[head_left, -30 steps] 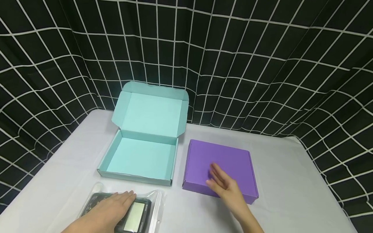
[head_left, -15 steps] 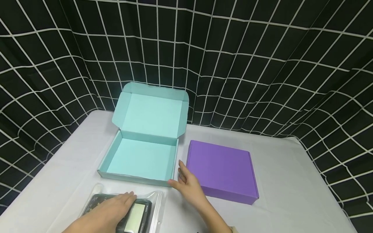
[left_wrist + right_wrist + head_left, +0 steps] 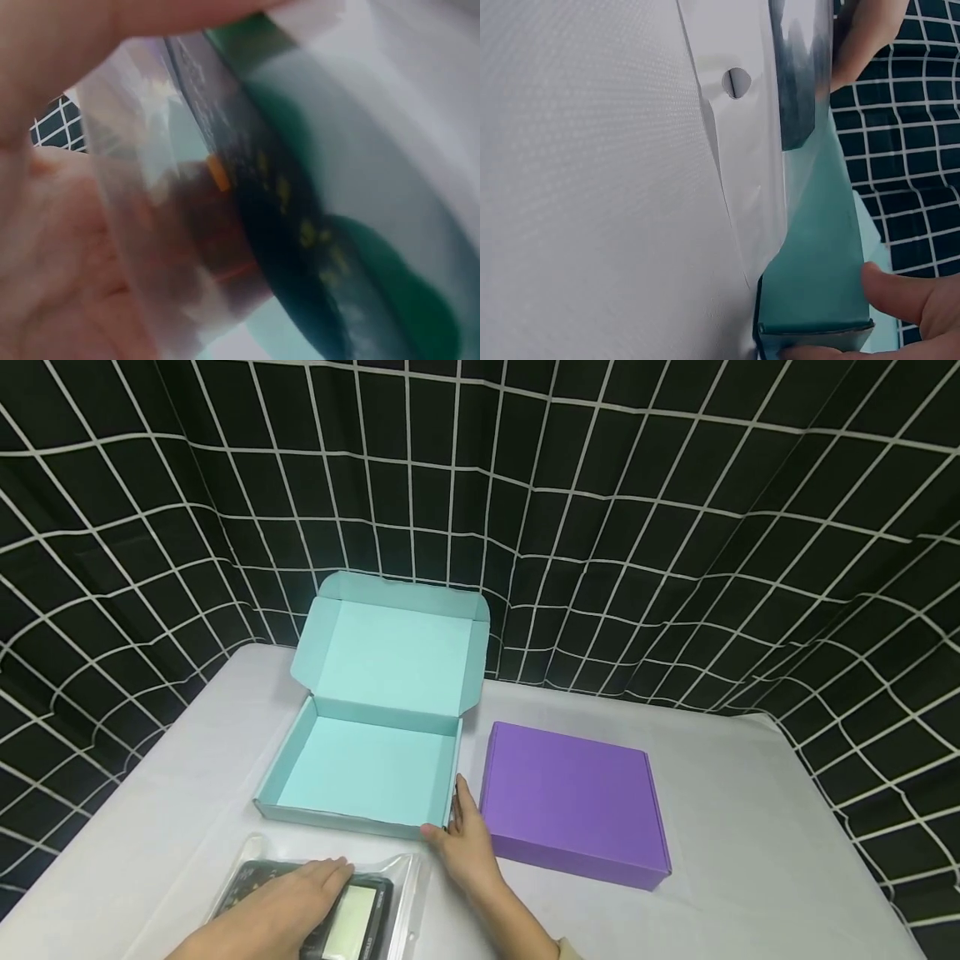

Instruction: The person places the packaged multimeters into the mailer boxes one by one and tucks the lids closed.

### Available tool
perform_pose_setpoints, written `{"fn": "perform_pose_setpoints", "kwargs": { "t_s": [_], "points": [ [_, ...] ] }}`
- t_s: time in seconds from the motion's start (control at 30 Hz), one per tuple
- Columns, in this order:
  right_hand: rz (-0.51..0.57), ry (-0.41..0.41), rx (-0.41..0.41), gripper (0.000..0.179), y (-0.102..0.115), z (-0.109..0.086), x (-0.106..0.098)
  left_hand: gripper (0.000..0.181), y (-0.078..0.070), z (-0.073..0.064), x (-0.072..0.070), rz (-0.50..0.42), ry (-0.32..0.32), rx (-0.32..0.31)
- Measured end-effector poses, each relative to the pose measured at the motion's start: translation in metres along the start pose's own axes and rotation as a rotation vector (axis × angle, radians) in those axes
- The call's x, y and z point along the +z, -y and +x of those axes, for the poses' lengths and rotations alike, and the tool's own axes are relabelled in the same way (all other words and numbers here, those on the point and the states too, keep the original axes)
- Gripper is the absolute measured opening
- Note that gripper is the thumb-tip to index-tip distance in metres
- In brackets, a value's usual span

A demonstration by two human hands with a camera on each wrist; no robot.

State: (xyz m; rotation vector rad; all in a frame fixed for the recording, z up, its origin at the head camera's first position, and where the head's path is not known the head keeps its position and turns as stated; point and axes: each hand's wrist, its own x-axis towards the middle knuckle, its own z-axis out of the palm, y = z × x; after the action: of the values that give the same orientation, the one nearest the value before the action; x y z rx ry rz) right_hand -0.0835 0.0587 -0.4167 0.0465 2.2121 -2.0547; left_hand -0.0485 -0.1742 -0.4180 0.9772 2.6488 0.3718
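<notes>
On the counter, the open teal box now has its near right corner gripped by the right hand, earlier over the purple box; in front, the bagged device stays clasped by the left hand.

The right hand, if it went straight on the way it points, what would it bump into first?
Probably the teal box: the right hand has its thumb and fingers around the near right corner. The gap to the palm is hard to judge.
</notes>
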Motion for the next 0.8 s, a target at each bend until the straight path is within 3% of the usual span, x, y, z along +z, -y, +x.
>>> {"fn": "perform_pose_setpoints", "kwargs": {
  "t_s": [0.17,0.47,0.8],
  "points": [
    [0.006,0.006,-0.025,0.085,-0.0012,0.0009,-0.0009,0.113,-0.0009,-0.0004,-0.0013,0.067,-0.037,0.048],
    [-0.017,0.028,-0.030,0.085,-0.0028,0.0004,-0.0007,0.091,0.0021,-0.0005,-0.0002,0.346,-0.217,0.232],
    [-0.022,0.030,-0.021,0.085,-0.0029,-0.0003,-0.0015,0.078,0.0068,0.0020,0.0058,0.479,-0.361,0.382]
  ]
}}
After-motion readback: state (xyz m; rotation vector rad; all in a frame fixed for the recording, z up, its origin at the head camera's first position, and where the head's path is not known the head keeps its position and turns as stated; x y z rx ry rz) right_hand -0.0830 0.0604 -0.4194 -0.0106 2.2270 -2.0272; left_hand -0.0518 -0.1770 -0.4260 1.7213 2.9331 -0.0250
